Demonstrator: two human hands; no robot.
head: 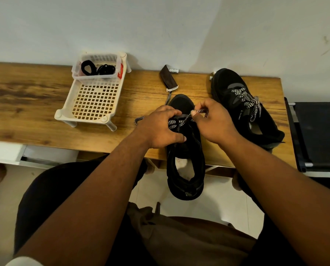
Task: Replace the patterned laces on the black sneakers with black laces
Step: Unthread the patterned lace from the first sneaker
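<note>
While the near sneaker [185, 150] overhangs the counter [35, 104] edge, it is gripped at the eyelets by the left hand [160, 127], fingers curled over its side. A strand of patterned lace [181, 121] is pinched by the right hand [212, 123] and drawn up. The second sneaker [242, 104] is laced and tied, to the right. The black laces [97, 69] are kept in the basket [95, 100]. If the lace is pulled hard, the overhanging sneaker could probably be dragged off.
</note>
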